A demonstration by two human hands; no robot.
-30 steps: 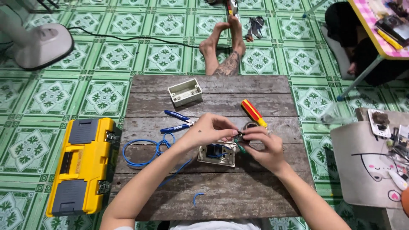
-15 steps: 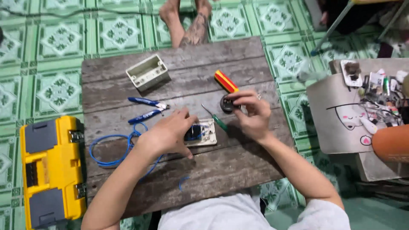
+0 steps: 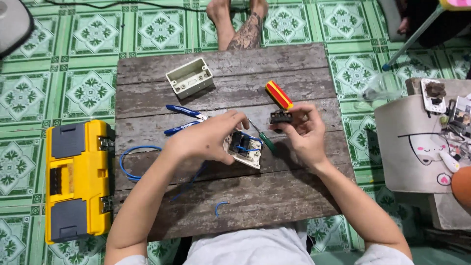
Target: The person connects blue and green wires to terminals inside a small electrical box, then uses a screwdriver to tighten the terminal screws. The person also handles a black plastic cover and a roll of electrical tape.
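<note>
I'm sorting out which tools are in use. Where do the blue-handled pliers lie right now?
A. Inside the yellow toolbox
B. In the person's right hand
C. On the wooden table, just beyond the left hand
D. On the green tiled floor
C: the blue-handled pliers lie flat on the wooden table, just beyond the left hand, which rests on the white switch plate.

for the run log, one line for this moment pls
left hand: on switch plate | right hand: holds small black part | wooden table
</note>
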